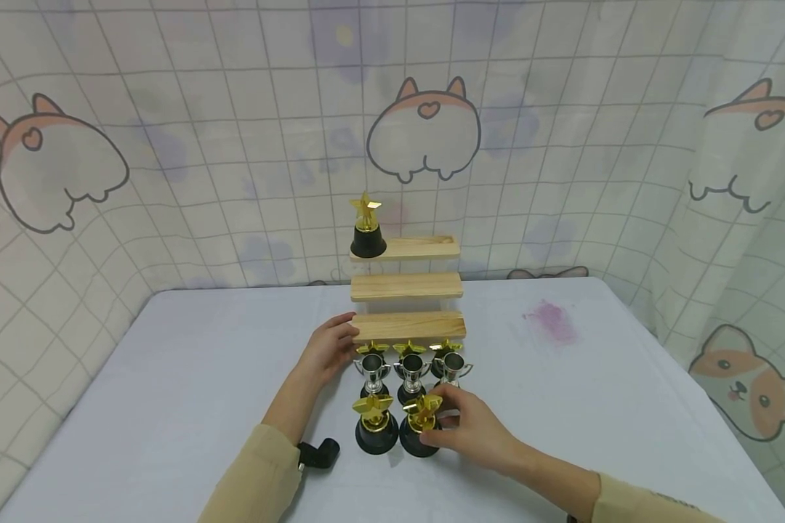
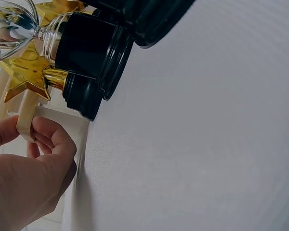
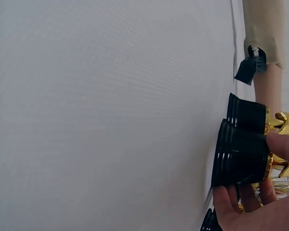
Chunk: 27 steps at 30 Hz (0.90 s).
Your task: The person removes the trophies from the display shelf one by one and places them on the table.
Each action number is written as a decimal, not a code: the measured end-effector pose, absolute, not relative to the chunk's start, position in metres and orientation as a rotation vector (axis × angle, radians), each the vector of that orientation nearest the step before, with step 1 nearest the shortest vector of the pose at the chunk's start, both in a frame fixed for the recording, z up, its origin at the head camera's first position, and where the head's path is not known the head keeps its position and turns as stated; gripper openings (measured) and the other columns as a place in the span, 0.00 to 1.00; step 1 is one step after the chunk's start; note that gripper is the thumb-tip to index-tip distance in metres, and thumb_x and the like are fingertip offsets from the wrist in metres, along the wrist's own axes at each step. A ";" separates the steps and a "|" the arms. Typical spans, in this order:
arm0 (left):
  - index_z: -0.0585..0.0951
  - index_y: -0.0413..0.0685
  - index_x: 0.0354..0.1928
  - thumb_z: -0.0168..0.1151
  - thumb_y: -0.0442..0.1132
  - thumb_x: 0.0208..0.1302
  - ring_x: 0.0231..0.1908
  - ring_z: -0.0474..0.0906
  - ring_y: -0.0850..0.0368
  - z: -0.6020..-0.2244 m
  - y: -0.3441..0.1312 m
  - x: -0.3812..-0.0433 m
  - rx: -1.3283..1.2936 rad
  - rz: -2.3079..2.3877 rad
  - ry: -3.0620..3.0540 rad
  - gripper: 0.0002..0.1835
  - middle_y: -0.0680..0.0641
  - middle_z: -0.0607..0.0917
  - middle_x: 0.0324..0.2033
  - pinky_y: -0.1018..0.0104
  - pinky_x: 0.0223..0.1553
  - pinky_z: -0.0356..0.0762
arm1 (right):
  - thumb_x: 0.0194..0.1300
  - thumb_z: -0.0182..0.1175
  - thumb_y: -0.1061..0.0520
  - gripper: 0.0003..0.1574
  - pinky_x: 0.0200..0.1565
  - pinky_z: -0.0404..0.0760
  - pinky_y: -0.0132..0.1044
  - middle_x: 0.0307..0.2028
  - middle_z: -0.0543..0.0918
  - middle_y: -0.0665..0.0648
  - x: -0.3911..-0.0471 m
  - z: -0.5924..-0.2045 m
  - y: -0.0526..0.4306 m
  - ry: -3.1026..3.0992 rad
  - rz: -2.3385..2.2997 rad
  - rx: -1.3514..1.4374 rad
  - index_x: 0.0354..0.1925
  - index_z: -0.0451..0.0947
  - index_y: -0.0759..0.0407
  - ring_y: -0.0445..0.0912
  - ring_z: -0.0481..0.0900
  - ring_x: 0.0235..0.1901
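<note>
My left hand [image 1: 329, 350] pinches the left end of the lowest wooden step [image 1: 408, 326] of a small three-step display stand, thumb and fingers on either side of the board's end [image 2: 26, 118] in the left wrist view. With my right hand [image 1: 476, 430] I grip a gold star trophy [image 1: 420, 440] by its black base, the thumb on the near side and fingers behind. Beside it stands another gold star trophy [image 1: 376, 434]. Silver cup trophies [image 1: 411, 372] form the row behind, and more gold star trophies [image 1: 371, 349] stand between them and the stand.
One gold star trophy [image 1: 367, 236] stands on the left of the top step [image 1: 424, 248]; the middle step [image 1: 406, 287] is bare wood. A white cloth [image 1: 549, 407] covers the table. Behind hangs a checked curtain [image 1: 235, 145] with cartoon dogs. A black wrist device [image 1: 320, 454] sits at my left cuff.
</note>
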<state>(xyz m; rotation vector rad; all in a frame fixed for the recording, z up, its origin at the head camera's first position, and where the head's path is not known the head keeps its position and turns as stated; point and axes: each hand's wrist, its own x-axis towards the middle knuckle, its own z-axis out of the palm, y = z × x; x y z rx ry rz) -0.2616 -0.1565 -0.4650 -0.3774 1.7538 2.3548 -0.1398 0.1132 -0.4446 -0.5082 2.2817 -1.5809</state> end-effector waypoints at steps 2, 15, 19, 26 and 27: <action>0.67 0.37 0.73 0.55 0.27 0.67 0.54 0.76 0.48 -0.465 -0.157 -0.262 -0.381 2.355 1.755 0.31 0.34 0.72 0.64 0.65 0.43 0.79 | 0.57 0.76 0.62 0.32 0.55 0.81 0.46 0.47 0.81 0.56 -0.140 -0.444 0.113 2.283 -1.578 -0.506 0.56 0.74 0.66 0.53 0.83 0.48; 0.67 0.36 0.72 0.54 0.28 0.67 0.49 0.79 0.52 -0.468 -0.156 -0.260 -0.377 2.357 1.767 0.30 0.34 0.73 0.63 0.66 0.40 0.79 | 0.57 0.78 0.56 0.36 0.56 0.80 0.47 0.53 0.80 0.57 -0.137 -0.440 0.125 2.325 -1.561 -0.538 0.59 0.74 0.63 0.54 0.80 0.52; 0.67 0.36 0.72 0.54 0.28 0.67 0.47 0.79 0.54 -0.467 -0.156 -0.260 -0.373 2.358 1.770 0.30 0.34 0.74 0.62 0.67 0.39 0.79 | 0.56 0.79 0.54 0.34 0.55 0.81 0.45 0.52 0.81 0.55 -0.134 -0.436 0.129 2.371 -1.560 -0.600 0.57 0.75 0.60 0.55 0.80 0.53; 0.67 0.36 0.72 0.54 0.27 0.67 0.48 0.79 0.52 -0.467 -0.156 -0.260 -0.362 2.364 1.767 0.31 0.34 0.74 0.61 0.67 0.39 0.79 | 0.58 0.78 0.53 0.31 0.51 0.82 0.42 0.48 0.82 0.52 -0.134 -0.419 0.138 2.424 -1.543 -0.740 0.56 0.76 0.60 0.56 0.81 0.48; 0.67 0.36 0.72 0.54 0.27 0.67 0.49 0.79 0.51 -0.467 -0.156 -0.260 -0.363 2.365 1.766 0.31 0.34 0.74 0.61 0.66 0.39 0.79 | 0.58 0.78 0.53 0.31 0.50 0.82 0.42 0.46 0.82 0.51 -0.135 -0.416 0.139 2.435 -1.533 -0.750 0.55 0.76 0.60 0.54 0.82 0.47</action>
